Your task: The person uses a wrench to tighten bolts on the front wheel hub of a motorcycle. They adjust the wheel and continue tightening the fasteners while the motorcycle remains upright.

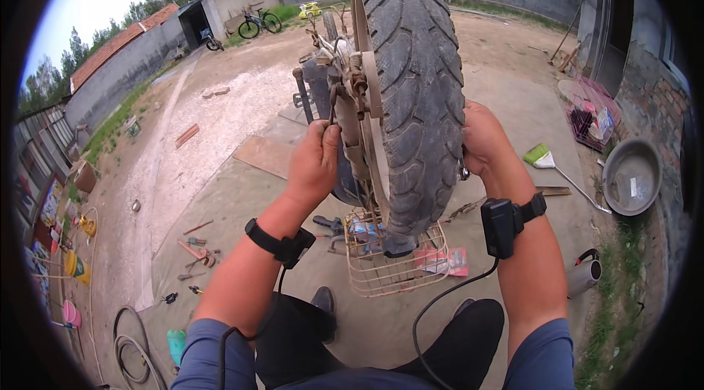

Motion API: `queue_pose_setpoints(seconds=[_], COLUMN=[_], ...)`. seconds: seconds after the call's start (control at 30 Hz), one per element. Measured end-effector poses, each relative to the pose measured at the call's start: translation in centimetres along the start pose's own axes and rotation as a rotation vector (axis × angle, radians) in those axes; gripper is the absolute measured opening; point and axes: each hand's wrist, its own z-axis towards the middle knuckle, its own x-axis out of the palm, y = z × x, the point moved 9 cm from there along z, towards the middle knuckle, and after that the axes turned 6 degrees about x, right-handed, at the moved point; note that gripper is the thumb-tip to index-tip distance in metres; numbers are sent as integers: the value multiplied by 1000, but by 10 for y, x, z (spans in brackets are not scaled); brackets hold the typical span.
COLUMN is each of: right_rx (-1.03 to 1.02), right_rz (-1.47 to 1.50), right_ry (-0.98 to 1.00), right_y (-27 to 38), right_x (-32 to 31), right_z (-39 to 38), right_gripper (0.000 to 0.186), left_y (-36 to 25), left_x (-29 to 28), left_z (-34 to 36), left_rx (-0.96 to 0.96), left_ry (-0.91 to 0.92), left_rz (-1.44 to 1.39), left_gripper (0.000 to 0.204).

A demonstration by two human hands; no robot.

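The worn black tyre (416,82) of an upturned wheel stands upright before me. My left hand (315,160) is closed around a dark, slim wrench (334,102) beside the rusty axle nut (359,85) on the wheel's left. My right hand (482,138) is at the tyre's right side, its fingers curled in and partly hidden behind the rubber. A small shiny metal end (463,170) shows just under it; what it belongs to is hidden. Below the wheel lies a wire basket (356,286), attached to the vehicle's front as far as I can see.
Loose hand tools (196,250) lie on the ground mat at left, near a coiled hose (132,346). At right are a grey basin (632,177), a pink wire crate (592,113), a green-and-white dustpan (540,156) and a metal cylinder (584,277). A bicycle (259,23) stands far back.
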Motion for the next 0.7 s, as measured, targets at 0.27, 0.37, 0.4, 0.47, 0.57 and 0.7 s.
queue_pose_setpoints(seconds=[0.27, 0.37, 0.4, 0.47, 0.57, 0.7], right_rx=[24, 18, 13, 7, 20, 4], right_rz=[26, 21, 16, 3, -15, -8], right_ry=[-8, -18, -19, -23, -39, -22], right_y=[1, 1, 0, 1, 1, 4], right_x=[5, 4, 4, 3, 2, 5], right_z=[3, 2, 2, 1, -1, -1], right_gripper=[26, 25, 25, 26, 26, 27], left_y=[10, 7, 2, -9, -29, -37], left_x=[-3, 5, 4, 3, -1, -7], left_z=[-6, -25, -26, -30, -20, -12], left_rx=[2, -84, -150, -285, -397, -479], left_ry=[73, 148, 144, 137, 166, 192], left_rz=[41, -35, -119, -290, -400, -509], left_gripper=[23, 26, 27, 30, 32, 35])
